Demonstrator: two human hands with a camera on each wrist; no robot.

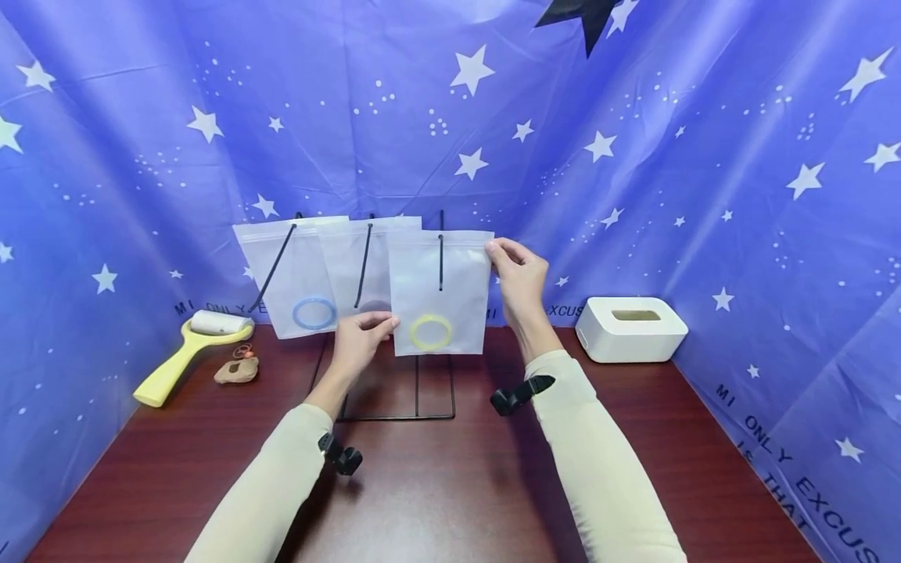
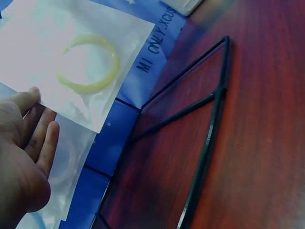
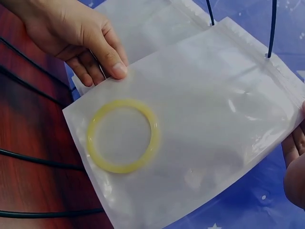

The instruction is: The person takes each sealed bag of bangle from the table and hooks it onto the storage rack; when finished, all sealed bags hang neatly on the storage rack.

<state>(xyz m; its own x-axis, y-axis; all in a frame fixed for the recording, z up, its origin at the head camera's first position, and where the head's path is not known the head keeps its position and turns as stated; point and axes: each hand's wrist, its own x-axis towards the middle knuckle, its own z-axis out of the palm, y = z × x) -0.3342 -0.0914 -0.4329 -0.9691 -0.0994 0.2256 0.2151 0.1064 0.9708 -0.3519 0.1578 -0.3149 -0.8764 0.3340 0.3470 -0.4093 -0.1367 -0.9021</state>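
Observation:
A translucent zip bag [image 1: 464,285] with a yellow bangle [image 3: 153,131] inside hangs from a prong of the black wire rack [image 1: 415,419], the prong passing through a hole near its top. My left hand [image 1: 357,344] pinches this bag's lower left edge between thumb and fingers. At its upper right corner, my right hand [image 1: 522,283] pinches the same bag. Behind and to the left hangs a middle bag [image 1: 345,262], its dark ring [image 1: 377,306] partly hidden. Farther left is another bag [image 1: 271,258] holding a blue bangle [image 1: 296,314].
At the back right of the brown table [image 1: 422,500] stands a white tissue box [image 1: 622,344]. A yellow-handled lint roller [image 1: 172,367] and a small brown pouch-like item [image 1: 237,371] lie at the left. A blue starry curtain [image 1: 394,102] hangs close behind the rack.

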